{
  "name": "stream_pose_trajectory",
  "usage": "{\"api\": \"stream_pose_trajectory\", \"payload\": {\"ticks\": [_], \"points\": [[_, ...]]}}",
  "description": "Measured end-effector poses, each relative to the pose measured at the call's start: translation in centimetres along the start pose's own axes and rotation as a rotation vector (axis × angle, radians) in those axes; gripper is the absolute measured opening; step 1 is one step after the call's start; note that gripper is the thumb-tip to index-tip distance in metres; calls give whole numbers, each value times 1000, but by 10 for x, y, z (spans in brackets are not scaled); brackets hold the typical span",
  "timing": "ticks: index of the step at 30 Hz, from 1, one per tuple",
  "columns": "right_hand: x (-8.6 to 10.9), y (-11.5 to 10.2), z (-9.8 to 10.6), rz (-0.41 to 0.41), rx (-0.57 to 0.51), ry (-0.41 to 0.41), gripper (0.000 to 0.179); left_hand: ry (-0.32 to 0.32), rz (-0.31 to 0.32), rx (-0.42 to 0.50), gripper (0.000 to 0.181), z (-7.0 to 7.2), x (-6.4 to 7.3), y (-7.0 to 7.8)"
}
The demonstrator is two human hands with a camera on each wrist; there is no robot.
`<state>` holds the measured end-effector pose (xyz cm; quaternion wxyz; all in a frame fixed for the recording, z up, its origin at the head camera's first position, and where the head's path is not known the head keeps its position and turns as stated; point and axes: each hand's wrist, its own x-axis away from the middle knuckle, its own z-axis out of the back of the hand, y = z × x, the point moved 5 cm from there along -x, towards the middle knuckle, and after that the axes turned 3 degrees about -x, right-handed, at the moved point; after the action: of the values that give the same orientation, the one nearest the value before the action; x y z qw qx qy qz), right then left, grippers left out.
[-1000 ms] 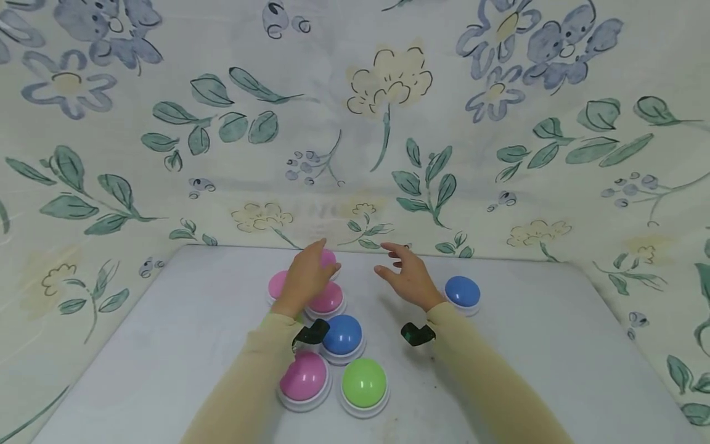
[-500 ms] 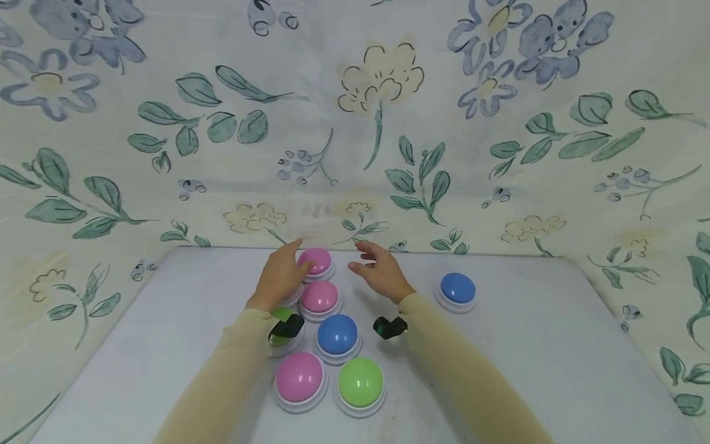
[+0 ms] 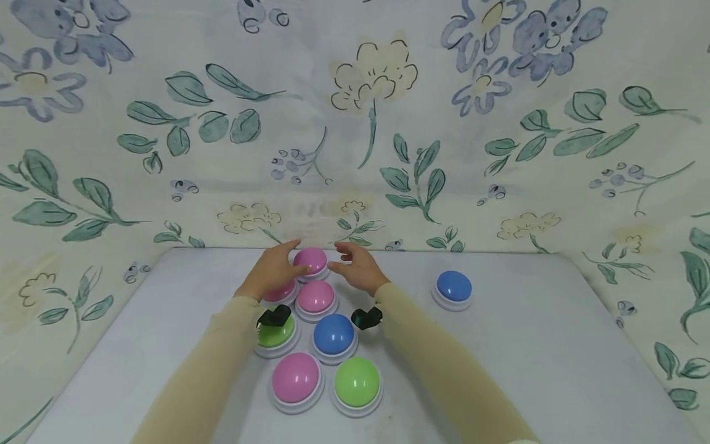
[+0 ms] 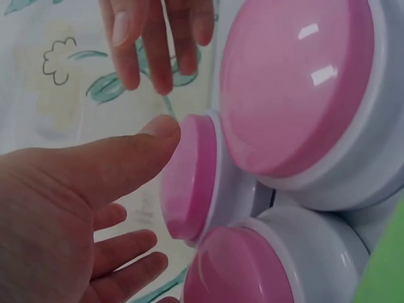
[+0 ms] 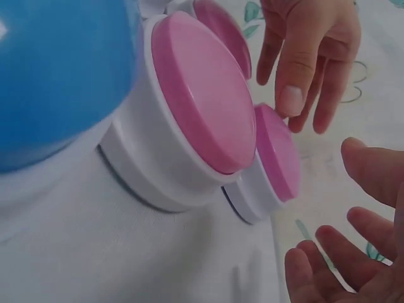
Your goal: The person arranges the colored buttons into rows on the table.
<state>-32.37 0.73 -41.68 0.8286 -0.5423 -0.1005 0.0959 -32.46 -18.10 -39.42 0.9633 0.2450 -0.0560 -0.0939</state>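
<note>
My left hand (image 3: 272, 269) and right hand (image 3: 359, 269) hover on either side of the farthest pink dome push button (image 3: 310, 261), which has a white round base. Fingers on both are relaxed and hold nothing. In the left wrist view, the left thumb (image 4: 136, 158) reaches toward that pink button's dome (image 4: 189, 177). The right wrist view has the right hand (image 5: 353, 259) a little apart from the same button (image 5: 278, 151). Close by are a second pink button (image 3: 316, 296) and a third (image 3: 279, 291), partly covered by the left hand.
Nearer on the white table (image 3: 527, 370) stand a green button (image 3: 275, 333), a blue one (image 3: 333, 333), a pink one (image 3: 295, 377) and another green one (image 3: 357, 382). A separate blue button (image 3: 454, 286) sits right. Flower-patterned cloth (image 3: 310, 123) rises behind the table.
Both hands have shifted left; the right hand has come closer to the left, beside the farthest pink button. More of the pink and green buttons shows now. The buttons stay in place.
</note>
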Motion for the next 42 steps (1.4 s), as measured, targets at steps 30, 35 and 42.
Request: {"api": "stream_pose_trajectory", "payload": {"ticks": [30,35,42], "points": [[-29,2,-29,-12,53,-88,62,-80,-101,61,67,-5,-18,-15],[-29,2,-30,2,77,-66,60,-68,-104,71,59,-4,-18,-17],[-29,5,-28,-37,77,-51,57,-83,-93,71,61,-7,-18,-15]]}}
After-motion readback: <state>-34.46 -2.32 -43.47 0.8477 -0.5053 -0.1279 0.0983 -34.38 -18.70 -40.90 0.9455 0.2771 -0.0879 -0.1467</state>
